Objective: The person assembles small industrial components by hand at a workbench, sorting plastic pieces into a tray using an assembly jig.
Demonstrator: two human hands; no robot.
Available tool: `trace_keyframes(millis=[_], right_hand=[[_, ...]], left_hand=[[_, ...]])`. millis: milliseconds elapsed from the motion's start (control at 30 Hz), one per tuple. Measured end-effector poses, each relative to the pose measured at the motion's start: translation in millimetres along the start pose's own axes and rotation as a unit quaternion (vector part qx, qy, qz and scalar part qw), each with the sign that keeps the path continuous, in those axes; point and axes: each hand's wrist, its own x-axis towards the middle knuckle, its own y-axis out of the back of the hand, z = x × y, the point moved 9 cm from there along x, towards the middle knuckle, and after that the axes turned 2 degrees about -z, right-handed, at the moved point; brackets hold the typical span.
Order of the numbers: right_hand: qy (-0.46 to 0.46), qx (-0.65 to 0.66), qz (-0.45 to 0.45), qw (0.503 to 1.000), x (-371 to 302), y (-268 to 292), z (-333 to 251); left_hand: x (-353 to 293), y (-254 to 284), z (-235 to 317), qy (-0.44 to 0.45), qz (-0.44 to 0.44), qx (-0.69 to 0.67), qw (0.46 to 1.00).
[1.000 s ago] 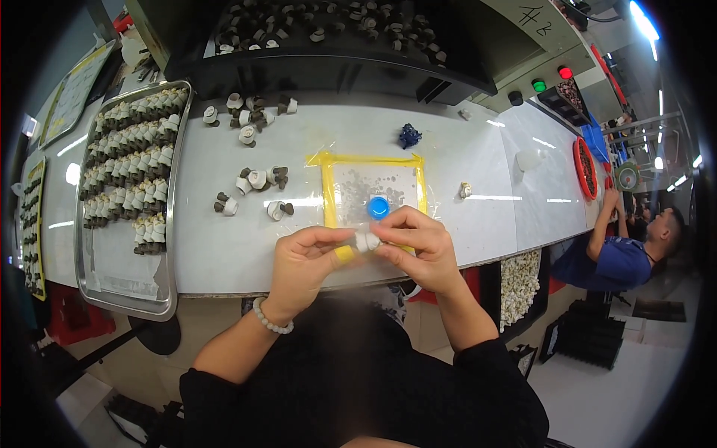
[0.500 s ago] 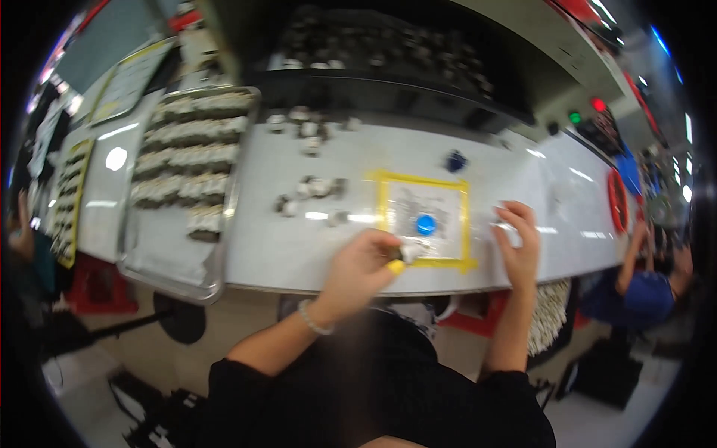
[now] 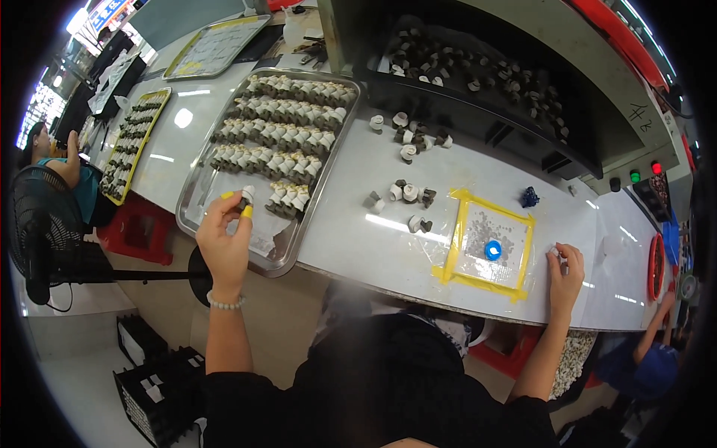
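A small grey-and-white part (image 3: 245,198) is pinched in the left hand (image 3: 224,237), yellow-capped fingertips, over the metal tray (image 3: 196,196) near its rows of parts (image 3: 280,131). The right hand (image 3: 565,275) is laid curled on the white bench (image 3: 373,246), its grasp unclear, right of a yellow-taped square (image 3: 489,243) with a blue cap (image 3: 492,249).

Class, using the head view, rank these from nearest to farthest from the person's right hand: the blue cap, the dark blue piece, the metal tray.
From the right hand:
1. Blue cap, just left, inside the yellow-taped square.
2. Dark blue piece, farther back on the table.
3. Metal tray, far left.
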Motion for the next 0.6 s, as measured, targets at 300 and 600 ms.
trace_keyframes(millis=[300,600], right_hand=[[0.008,-0.011,0.001,1.000,-3.9,-1.4,-12.4],[0.005,0.001,0.021,1.000,-5.2,-3.0,-8.8]], left_hand=[[7.8,-16.3,-11.2,0.045,-0.076,0.134,0.987],[5.5,-20.7,-23.7,0.038,-0.111,0.052,0.992]])
